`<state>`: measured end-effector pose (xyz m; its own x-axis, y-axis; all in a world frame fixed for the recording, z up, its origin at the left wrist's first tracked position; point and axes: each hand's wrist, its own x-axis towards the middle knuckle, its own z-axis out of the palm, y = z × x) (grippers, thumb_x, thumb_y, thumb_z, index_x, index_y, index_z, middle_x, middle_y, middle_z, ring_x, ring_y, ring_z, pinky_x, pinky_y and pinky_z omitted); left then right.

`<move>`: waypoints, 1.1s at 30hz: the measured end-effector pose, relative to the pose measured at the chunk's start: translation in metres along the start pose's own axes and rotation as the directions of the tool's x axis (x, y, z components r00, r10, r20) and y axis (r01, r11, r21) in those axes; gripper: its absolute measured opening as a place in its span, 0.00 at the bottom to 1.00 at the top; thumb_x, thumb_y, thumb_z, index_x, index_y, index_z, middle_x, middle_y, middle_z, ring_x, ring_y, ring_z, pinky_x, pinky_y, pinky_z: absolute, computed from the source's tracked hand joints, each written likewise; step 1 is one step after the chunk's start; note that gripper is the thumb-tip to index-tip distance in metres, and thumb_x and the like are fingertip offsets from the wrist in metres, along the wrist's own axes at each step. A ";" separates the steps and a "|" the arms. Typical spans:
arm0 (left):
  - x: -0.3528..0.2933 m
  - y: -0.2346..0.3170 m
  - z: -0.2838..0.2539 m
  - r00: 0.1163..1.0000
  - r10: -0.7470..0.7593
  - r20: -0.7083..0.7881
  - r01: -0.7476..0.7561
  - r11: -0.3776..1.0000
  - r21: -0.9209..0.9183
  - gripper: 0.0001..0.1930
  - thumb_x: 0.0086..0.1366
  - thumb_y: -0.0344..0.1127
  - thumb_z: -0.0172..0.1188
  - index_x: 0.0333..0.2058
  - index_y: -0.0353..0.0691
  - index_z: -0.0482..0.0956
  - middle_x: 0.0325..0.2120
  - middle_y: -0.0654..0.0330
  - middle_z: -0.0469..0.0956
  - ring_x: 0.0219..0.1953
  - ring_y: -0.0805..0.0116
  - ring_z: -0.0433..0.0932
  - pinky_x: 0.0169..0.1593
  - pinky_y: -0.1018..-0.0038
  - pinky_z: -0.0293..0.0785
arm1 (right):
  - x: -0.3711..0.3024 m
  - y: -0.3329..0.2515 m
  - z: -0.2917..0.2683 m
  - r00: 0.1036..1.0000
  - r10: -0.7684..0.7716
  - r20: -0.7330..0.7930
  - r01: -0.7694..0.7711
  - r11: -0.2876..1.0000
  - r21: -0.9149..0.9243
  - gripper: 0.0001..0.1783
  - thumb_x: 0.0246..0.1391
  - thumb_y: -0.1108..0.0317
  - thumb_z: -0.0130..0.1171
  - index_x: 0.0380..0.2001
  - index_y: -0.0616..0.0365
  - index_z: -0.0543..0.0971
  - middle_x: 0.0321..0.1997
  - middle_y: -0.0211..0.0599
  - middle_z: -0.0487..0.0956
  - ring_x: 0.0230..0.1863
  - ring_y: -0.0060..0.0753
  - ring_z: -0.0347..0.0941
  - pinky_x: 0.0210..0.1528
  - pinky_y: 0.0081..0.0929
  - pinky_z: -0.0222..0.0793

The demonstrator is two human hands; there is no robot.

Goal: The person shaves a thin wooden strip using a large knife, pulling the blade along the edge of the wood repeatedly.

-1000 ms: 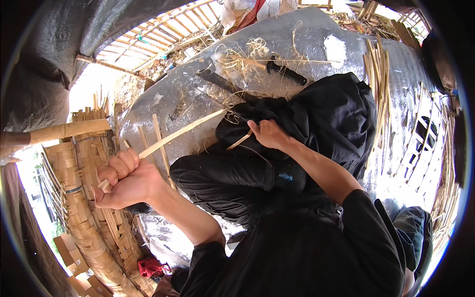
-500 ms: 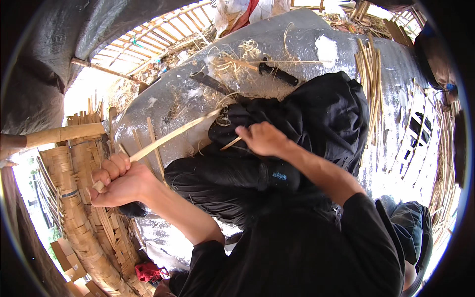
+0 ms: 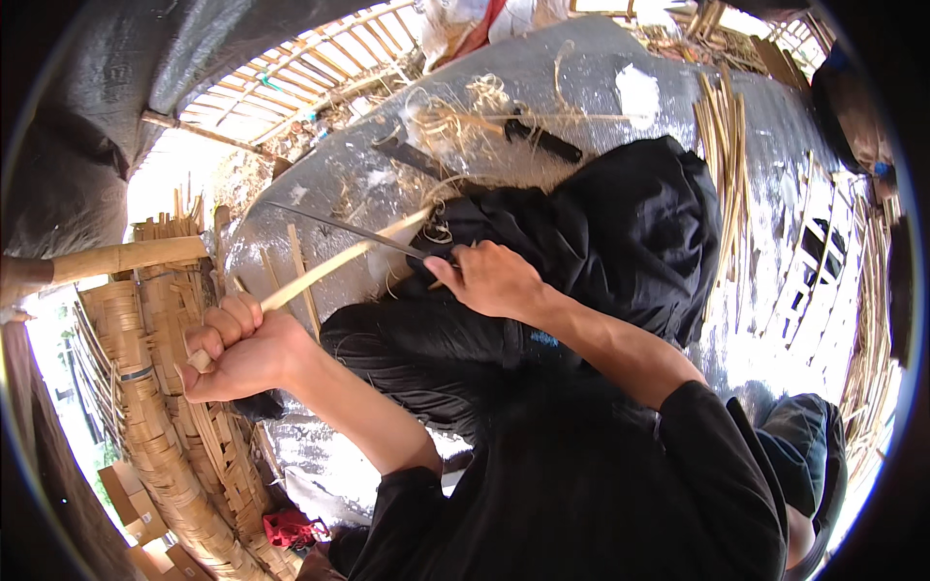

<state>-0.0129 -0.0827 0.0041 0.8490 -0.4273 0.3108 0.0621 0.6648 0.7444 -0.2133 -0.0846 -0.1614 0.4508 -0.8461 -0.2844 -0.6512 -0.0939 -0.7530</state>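
Note:
My left hand [image 3: 240, 347] is closed around the near end of a long pale bamboo strip [image 3: 329, 263], which runs up and right across my lap. My right hand [image 3: 492, 279] grips the handle of a knife whose thin grey blade [image 3: 339, 227] points left and lies across the strip near its far end. A black cloth [image 3: 601, 242] covers my knees under both hands. Curled bamboo shavings [image 3: 465, 114] lie on the silver mat [image 3: 581, 87] beyond.
A woven bamboo basket wall [image 3: 165, 426] stands at the left beside a thick bamboo pole [image 3: 116, 258]. A bundle of split strips [image 3: 722, 145] lies on the mat at the right. A dark tool [image 3: 542, 140] rests among the shavings. A slatted bamboo frame [image 3: 281, 77] lies farther back.
The knife blade now shows, crossing the strip. My left hand has drawn the strip down and left while my right hand stayed on the black cloth.

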 end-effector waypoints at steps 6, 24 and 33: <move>-0.002 0.003 0.007 0.999 0.006 -0.046 -0.004 0.999 0.042 0.22 0.56 0.50 0.46 0.14 0.53 0.45 0.11 0.70 0.40 0.15 0.75 0.39 0.22 0.74 0.38 | 0.014 0.090 0.033 0.968 0.252 -0.015 -0.246 0.955 0.163 0.39 0.67 0.40 0.41 0.27 0.70 0.81 0.25 0.61 0.79 0.34 0.67 0.78 0.41 0.53 0.75; 0.016 -0.001 -0.009 0.995 0.070 -0.078 -0.061 0.993 0.105 0.22 0.58 0.52 0.46 0.14 0.52 0.47 0.11 0.69 0.40 0.15 0.75 0.38 0.21 0.74 0.38 | 0.006 0.050 -0.012 0.981 0.174 0.084 -0.158 0.973 -0.167 0.38 0.68 0.41 0.39 0.34 0.67 0.83 0.35 0.64 0.81 0.43 0.66 0.79 0.49 0.55 0.74; 0.040 0.005 -0.058 0.931 0.060 -0.361 -0.031 0.996 0.087 0.21 0.60 0.51 0.45 0.14 0.51 0.50 0.10 0.72 0.43 0.13 0.76 0.40 0.19 0.74 0.38 | 0.013 0.111 0.030 0.982 0.183 -0.042 -0.188 0.967 -0.175 0.39 0.68 0.42 0.40 0.29 0.71 0.82 0.36 0.72 0.79 0.40 0.67 0.79 0.46 0.52 0.76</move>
<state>0.0516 -0.0613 -0.0138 0.9833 -0.1364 0.1208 -0.0099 0.6220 0.7829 -0.2618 -0.0904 -0.2664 0.2980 -0.8700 -0.3928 -0.8209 -0.0236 -0.5706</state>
